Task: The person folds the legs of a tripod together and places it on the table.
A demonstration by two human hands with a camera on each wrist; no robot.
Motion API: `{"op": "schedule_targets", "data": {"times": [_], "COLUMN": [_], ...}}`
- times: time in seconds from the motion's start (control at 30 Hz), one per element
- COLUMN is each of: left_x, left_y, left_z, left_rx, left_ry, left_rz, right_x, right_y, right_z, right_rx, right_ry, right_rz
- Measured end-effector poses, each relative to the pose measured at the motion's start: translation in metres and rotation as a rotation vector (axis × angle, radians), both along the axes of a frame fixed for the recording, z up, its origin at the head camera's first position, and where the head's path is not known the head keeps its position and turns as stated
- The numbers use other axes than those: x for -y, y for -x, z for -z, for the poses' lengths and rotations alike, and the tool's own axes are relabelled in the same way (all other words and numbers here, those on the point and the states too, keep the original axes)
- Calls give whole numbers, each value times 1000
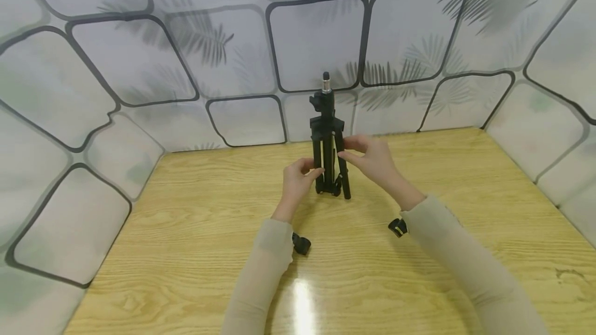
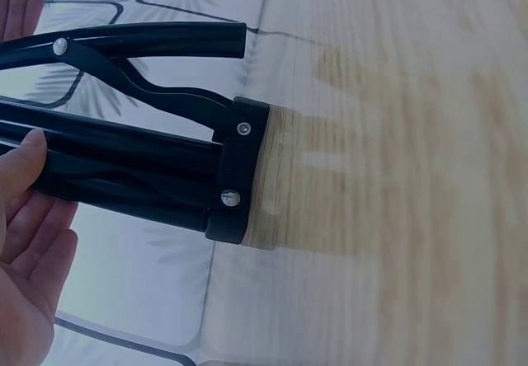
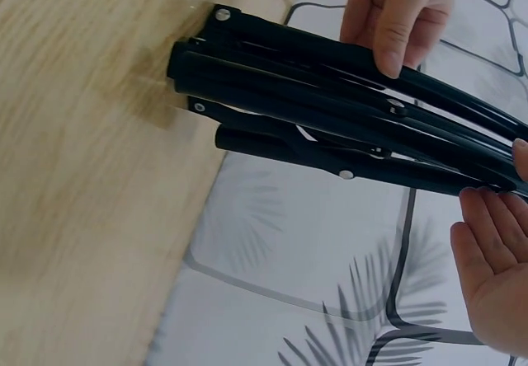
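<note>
1. A glossy wooden table (image 1: 186, 247) fills the lower view; patterned fabric (image 1: 316, 40), printed with dark rounded outlines and grey leaves, rises behind it and along both sides.
2. The black tripod (image 1: 328, 155) stands upright near the table's back edge, its silver-and-black tip uppermost, its legs nearly folded together; the right-side leg slants slightly outward.
3. The left hand (image 1: 298, 180) pinches the left-side leg, thumb in front and fingers behind.
4. The right hand (image 1: 372, 160) holds the slanting leg between thumb and fairly straight fingers, higher than the left.
5. Pale sleeves (image 1: 261, 273) cover both forearms.
</note>
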State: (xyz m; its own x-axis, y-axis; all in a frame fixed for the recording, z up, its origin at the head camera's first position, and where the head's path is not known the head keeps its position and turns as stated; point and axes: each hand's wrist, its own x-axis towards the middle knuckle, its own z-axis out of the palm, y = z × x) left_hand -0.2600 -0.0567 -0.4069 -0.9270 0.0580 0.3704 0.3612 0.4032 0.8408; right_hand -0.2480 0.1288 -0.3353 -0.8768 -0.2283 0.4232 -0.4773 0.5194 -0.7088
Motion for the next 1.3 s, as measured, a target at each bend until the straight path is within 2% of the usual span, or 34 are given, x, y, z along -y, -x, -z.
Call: {"op": "schedule_targets", "data": {"times": [0.3,0.57,0.97,1.3], "left_x": [0,0,-1,-1], "left_y": [0,2,0,-1], "left_z": [0,2,0,0], "left_rx": [1,11,26,26], "left_ry": [5,1,8,4], "left_rz": [-2,1,-8,-5], "right_x": [-1,-1,0,2], "right_y": [-4,-4,-3,-4], "right_z": [12,21,24,25], "right_rx": [42,36,68,49], "right_ry": [-10,-48,-87,-81], "right_rz": [-3,-3,49,69]}}
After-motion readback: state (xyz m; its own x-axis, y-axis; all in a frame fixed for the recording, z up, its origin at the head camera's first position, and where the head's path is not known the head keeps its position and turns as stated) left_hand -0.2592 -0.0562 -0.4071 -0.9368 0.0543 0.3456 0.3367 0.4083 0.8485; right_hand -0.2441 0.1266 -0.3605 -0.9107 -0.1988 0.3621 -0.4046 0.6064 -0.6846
